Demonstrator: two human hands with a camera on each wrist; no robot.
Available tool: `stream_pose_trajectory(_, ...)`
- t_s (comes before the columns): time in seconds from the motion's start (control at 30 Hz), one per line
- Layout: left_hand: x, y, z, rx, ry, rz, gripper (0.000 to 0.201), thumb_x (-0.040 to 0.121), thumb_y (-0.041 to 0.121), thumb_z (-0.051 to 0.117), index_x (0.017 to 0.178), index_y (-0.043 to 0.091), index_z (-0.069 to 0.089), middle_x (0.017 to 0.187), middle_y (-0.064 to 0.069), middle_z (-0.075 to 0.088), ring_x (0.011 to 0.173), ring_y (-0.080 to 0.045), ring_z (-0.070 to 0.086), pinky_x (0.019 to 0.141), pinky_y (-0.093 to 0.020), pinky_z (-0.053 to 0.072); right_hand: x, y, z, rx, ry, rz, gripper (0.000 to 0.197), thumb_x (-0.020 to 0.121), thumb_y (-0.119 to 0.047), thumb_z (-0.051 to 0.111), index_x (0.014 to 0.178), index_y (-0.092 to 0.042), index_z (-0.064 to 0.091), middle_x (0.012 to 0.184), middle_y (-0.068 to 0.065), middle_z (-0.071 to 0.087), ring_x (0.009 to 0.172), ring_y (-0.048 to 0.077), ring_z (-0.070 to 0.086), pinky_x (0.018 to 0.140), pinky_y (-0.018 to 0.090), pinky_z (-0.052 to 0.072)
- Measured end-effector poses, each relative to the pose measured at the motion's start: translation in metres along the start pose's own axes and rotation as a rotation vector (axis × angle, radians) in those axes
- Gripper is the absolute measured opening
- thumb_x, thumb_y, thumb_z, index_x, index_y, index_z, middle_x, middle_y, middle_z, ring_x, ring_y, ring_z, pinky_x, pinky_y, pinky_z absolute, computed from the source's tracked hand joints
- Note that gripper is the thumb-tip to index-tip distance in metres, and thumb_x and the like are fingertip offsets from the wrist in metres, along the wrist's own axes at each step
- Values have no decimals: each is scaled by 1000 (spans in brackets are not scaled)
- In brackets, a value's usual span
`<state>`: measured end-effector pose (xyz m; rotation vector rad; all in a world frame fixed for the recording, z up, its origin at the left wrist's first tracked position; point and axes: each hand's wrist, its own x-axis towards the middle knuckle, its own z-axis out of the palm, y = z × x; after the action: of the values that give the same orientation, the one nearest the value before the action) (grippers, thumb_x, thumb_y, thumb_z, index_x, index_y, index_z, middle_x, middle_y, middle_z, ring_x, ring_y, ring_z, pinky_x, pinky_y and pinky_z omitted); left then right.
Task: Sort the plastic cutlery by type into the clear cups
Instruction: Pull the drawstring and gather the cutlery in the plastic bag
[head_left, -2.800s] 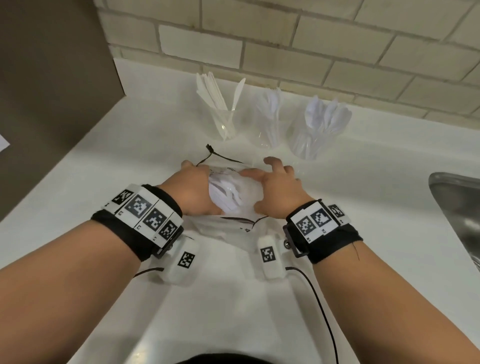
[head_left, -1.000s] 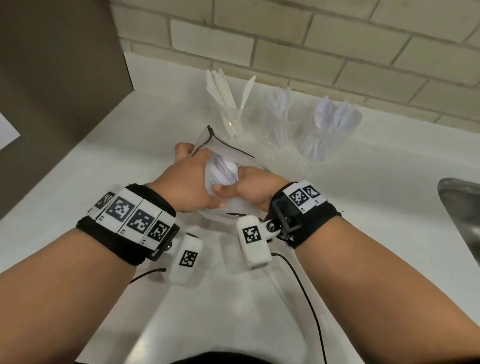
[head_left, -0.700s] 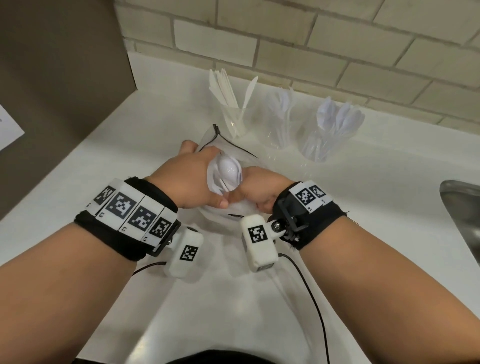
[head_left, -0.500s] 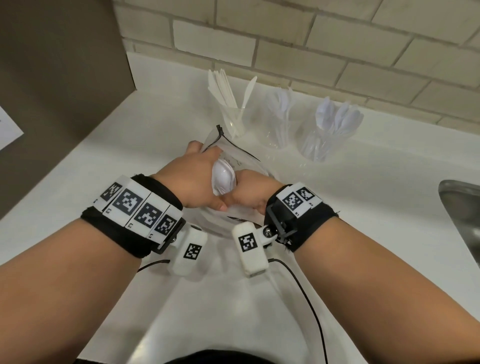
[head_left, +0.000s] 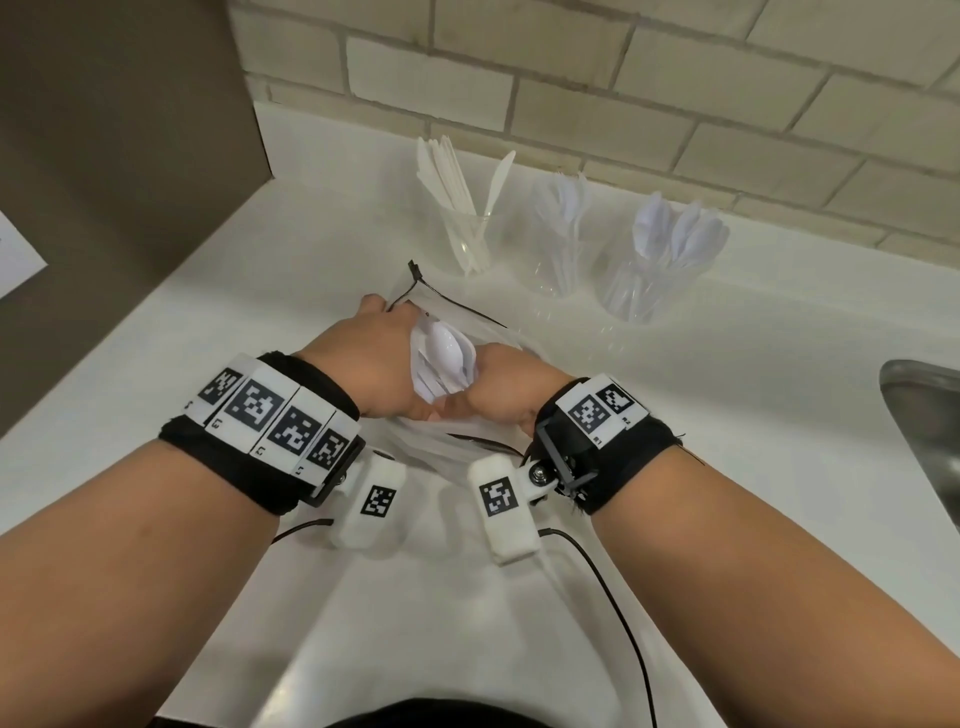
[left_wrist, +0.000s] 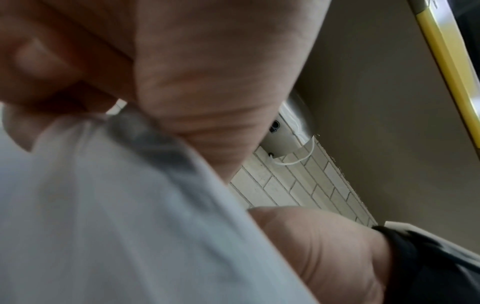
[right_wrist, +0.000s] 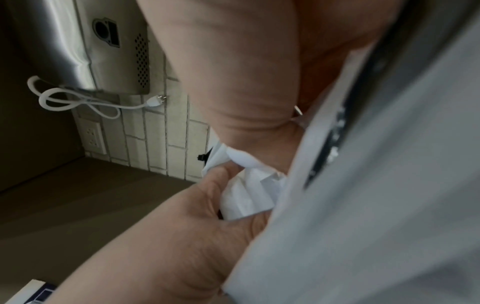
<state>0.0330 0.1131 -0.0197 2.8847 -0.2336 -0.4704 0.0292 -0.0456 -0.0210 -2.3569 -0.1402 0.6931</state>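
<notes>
Between my two hands, at the middle of the white counter (head_left: 727, 415), stands a bundle of white plastic cutlery (head_left: 441, 358) with a spoon bowl on top. My left hand (head_left: 374, 358) grips it from the left and my right hand (head_left: 498, 384) from the right. A clear zip bag (head_left: 441, 452) with a black zipper lies around and under them. In the right wrist view the bundle (right_wrist: 246, 195) sits in my left hand (right_wrist: 182, 236), beside the blurred bag (right_wrist: 389, 205). Three clear cups stand at the back: knives (head_left: 467, 223), forks (head_left: 561, 244), spoons (head_left: 660, 260).
A steel sink (head_left: 924, 415) is at the right edge and a brown panel (head_left: 130, 156) stands on the left. The tiled wall (head_left: 623, 78) runs behind the cups. A black cable (head_left: 613, 571) trails on the counter near me.
My right hand turned from lying flat on the bag to gripping the bundle from the side. Both hands drew together and stood the cutlery upright; in the last half second little moved.
</notes>
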Motion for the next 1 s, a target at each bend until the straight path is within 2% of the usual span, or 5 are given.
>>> stream_pose_trajectory(0.1, -1, 0, -5, 10, -7, 11, 80, 58, 57, 74, 126, 27, 42, 119, 6, 48, 118, -21, 38, 78, -30, 41, 0, -2, -1, 8, -25, 44, 39, 73, -17, 77, 109, -6, 66, 106, 12, 69, 97, 29, 65, 91, 40, 54)
stream_pose_trajectory(0.37, -4, -8, -14, -181, 16, -32, 92, 46, 54, 85, 125, 30, 44, 114, 2, 56, 104, -18, 53, 84, -30, 47, -8, -6, 3, 215, -9, 7, 33, 69, -2, 68, 101, -6, 66, 103, 14, 69, 99, 34, 65, 90, 47, 54)
stream_pose_trajectory(0.57, -12, -3, -12, -361, 30, 53, 81, 58, 23, 86, 127, 25, 43, 106, 10, 57, 97, -13, 57, 70, -23, 44, 3, 1, 7, 264, -14, 26, 68, 30, -31, 80, 94, -11, 70, 99, 10, 73, 93, 28, 69, 88, 49, 56)
stream_pose_trajectory(0.8, -8, -17, -22, -224, 25, -97, 84, 70, 16, 73, 144, 21, 33, 136, -7, 48, 114, -26, 53, 81, -28, 44, -13, -1, -1, 512, -27, -163, 26, 72, 8, 70, 97, 0, 67, 90, 8, 70, 83, 14, 66, 81, 21, 54)
stream_pose_trajectory(1.0, -13, -14, -22, -225, 35, -29, 76, 73, 18, 71, 139, 33, 38, 132, -4, 35, 107, -25, 54, 83, -28, 46, -14, -10, 1, 664, 139, -298, 31, 71, -4, 72, 101, -3, 69, 102, 17, 71, 102, 31, 66, 99, 47, 49)
